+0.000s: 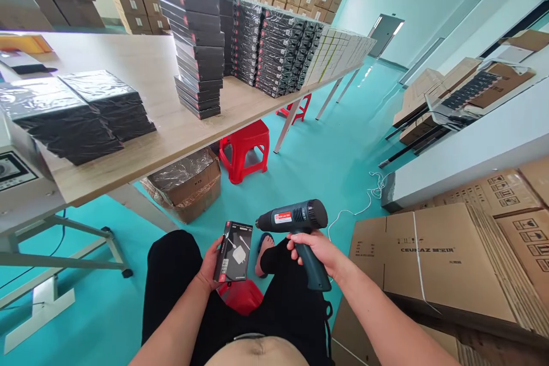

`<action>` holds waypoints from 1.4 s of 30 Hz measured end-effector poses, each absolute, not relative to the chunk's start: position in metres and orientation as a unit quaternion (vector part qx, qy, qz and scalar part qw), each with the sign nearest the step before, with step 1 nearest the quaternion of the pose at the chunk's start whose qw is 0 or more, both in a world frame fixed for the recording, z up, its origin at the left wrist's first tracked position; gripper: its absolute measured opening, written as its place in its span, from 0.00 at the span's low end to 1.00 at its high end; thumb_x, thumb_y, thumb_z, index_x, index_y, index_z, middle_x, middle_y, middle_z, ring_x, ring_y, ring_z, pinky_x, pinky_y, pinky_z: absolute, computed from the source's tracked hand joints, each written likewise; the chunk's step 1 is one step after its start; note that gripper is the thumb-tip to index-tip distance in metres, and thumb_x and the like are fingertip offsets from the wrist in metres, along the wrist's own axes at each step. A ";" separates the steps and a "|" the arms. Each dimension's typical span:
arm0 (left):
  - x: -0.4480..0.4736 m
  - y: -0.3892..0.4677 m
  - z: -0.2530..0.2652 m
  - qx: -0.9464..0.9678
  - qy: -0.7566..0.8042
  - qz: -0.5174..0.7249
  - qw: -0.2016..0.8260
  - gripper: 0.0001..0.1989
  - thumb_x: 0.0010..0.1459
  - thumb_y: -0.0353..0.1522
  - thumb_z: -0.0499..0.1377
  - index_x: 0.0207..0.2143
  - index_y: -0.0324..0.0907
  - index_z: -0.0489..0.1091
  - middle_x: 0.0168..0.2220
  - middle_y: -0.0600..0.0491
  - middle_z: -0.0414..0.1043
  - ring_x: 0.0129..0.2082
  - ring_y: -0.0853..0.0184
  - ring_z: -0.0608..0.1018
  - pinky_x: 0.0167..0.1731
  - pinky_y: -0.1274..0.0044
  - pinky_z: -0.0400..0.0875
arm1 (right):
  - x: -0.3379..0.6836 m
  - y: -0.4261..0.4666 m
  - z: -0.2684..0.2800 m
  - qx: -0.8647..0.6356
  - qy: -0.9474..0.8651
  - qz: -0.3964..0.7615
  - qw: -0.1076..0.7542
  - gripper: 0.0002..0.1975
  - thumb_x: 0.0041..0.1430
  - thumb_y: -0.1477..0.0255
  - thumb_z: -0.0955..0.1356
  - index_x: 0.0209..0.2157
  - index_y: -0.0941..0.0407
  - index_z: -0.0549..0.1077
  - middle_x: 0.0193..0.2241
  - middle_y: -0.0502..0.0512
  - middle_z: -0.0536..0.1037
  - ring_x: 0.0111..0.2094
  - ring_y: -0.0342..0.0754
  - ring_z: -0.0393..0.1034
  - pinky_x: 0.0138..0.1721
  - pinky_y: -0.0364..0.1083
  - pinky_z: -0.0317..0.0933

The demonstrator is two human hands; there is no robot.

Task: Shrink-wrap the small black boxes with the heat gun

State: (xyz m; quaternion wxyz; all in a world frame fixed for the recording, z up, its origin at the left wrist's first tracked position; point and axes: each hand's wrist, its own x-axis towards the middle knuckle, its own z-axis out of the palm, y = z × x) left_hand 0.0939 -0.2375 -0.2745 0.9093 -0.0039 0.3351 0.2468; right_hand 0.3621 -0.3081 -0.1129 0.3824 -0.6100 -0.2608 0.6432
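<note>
My left hand (211,260) is closed around the left edge of a black charger box (235,253), printed with a white plug and cable. In my right hand (315,249) is a dark heat gun (295,217), gripped by its handle. Its nozzle points left, toward the upper right corner of the box, with a small gap between them. Both are above my lap, and part of the red stool (242,296) under me shows between my legs.
A wooden table (163,126) bears stacked black boxes (199,40) and wrapped bundles (81,108). Below stand a red stool (246,148) and an open carton (189,189). Flattened cartons (433,257) lie at right, near a white cord (355,211) on the floor.
</note>
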 end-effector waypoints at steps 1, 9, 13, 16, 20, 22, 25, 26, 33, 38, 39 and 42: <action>0.094 -0.237 -0.274 -0.002 0.333 0.246 0.910 0.23 0.54 0.44 0.56 0.42 0.33 0.71 0.34 0.40 0.77 0.38 0.52 0.79 0.38 0.65 0.72 | 0.364 -0.312 -0.113 -0.609 -0.262 0.649 0.374 0.13 0.52 0.66 0.68 0.37 0.60 0.73 0.29 0.56 0.77 0.25 0.44 0.72 0.22 0.40 0.65; 0.096 -0.236 -0.273 0.017 0.320 0.242 0.916 0.24 0.55 0.45 0.55 0.43 0.33 0.71 0.37 0.40 0.77 0.39 0.51 0.78 0.41 0.63 0.71 | 0.362 -0.345 -0.106 -0.571 -0.289 0.728 0.246 0.12 0.45 0.71 0.71 0.34 0.62 0.74 0.23 0.57 0.78 0.20 0.46 0.71 0.18 0.41 0.61; 0.094 -0.236 -0.276 0.025 0.326 0.240 0.914 0.25 0.54 0.46 0.56 0.41 0.32 0.72 0.35 0.40 0.77 0.35 0.52 0.79 0.39 0.63 0.71 | 0.359 -0.345 -0.111 -0.594 -0.290 0.689 0.297 0.14 0.50 0.66 0.68 0.37 0.59 0.73 0.27 0.54 0.78 0.23 0.43 0.71 0.22 0.41 0.63; 0.093 -0.235 -0.276 0.027 0.325 0.236 0.915 0.24 0.54 0.46 0.56 0.40 0.33 0.72 0.34 0.40 0.77 0.35 0.52 0.79 0.40 0.62 0.71 | 0.357 -0.348 -0.113 -0.593 -0.291 0.695 0.283 0.13 0.48 0.67 0.69 0.35 0.60 0.73 0.26 0.54 0.78 0.22 0.44 0.71 0.21 0.41 0.63; 0.094 -0.236 -0.274 0.015 0.319 0.254 0.913 0.23 0.54 0.45 0.56 0.41 0.33 0.71 0.36 0.41 0.77 0.40 0.50 0.78 0.44 0.61 0.69 | 0.354 -0.358 -0.113 -0.562 -0.290 0.734 0.248 0.13 0.46 0.69 0.71 0.35 0.61 0.74 0.24 0.55 0.78 0.20 0.45 0.70 0.19 0.41 0.61; 0.095 -0.236 -0.273 0.012 0.316 0.269 0.909 0.24 0.54 0.45 0.57 0.43 0.34 0.70 0.38 0.41 0.76 0.41 0.51 0.77 0.45 0.60 0.69 | 0.353 -0.362 -0.115 -0.575 -0.274 0.712 0.295 0.14 0.48 0.68 0.69 0.37 0.61 0.73 0.26 0.55 0.78 0.22 0.44 0.71 0.20 0.41 0.62; 0.097 -0.235 -0.277 0.009 0.334 0.322 0.886 0.22 0.55 0.43 0.58 0.45 0.37 0.69 0.40 0.44 0.76 0.39 0.55 0.78 0.46 0.61 0.68 | 0.354 -0.366 -0.116 -0.605 -0.250 0.676 0.340 0.14 0.50 0.67 0.68 0.37 0.61 0.73 0.27 0.54 0.77 0.23 0.44 0.71 0.21 0.41 0.62; 0.097 -0.234 -0.279 0.004 0.346 0.341 0.874 0.21 0.55 0.42 0.59 0.46 0.38 0.69 0.40 0.45 0.76 0.39 0.57 0.78 0.47 0.62 0.69 | 0.354 -0.368 -0.115 -0.604 -0.248 0.681 0.331 0.14 0.50 0.67 0.68 0.37 0.61 0.73 0.26 0.55 0.77 0.22 0.44 0.71 0.21 0.41 0.62; 0.100 -0.225 -0.292 -0.030 0.362 0.381 0.850 0.20 0.55 0.44 0.58 0.42 0.38 0.67 0.40 0.44 0.74 0.43 0.55 0.76 0.45 0.59 0.70 | 0.339 -0.374 -0.113 -0.553 -0.228 0.698 0.394 0.14 0.52 0.67 0.68 0.39 0.60 0.72 0.29 0.55 0.76 0.25 0.45 0.71 0.23 0.42 0.63; 0.097 -0.225 -0.292 -0.039 0.366 0.363 0.856 0.18 0.54 0.44 0.59 0.37 0.38 0.67 0.36 0.44 0.75 0.40 0.54 0.77 0.42 0.57 0.71 | 0.333 -0.369 -0.121 -0.584 -0.233 0.679 0.380 0.14 0.51 0.68 0.69 0.38 0.61 0.73 0.28 0.56 0.76 0.24 0.45 0.71 0.23 0.42 0.63; 0.096 -0.225 -0.293 -0.040 0.367 0.367 0.854 0.16 0.54 0.43 0.59 0.35 0.38 0.67 0.33 0.46 0.74 0.37 0.56 0.78 0.41 0.58 0.72 | 0.330 -0.369 -0.122 -0.571 -0.239 0.691 0.373 0.14 0.51 0.68 0.69 0.38 0.61 0.73 0.28 0.56 0.76 0.24 0.45 0.71 0.23 0.42 0.63; 0.096 -0.224 -0.294 -0.048 0.366 0.377 0.850 0.14 0.54 0.41 0.59 0.33 0.39 0.66 0.33 0.46 0.74 0.36 0.56 0.78 0.39 0.59 0.73 | 0.323 -0.368 -0.123 -0.560 -0.250 0.682 0.398 0.15 0.51 0.67 0.69 0.39 0.60 0.73 0.29 0.56 0.76 0.25 0.45 0.71 0.24 0.42 0.63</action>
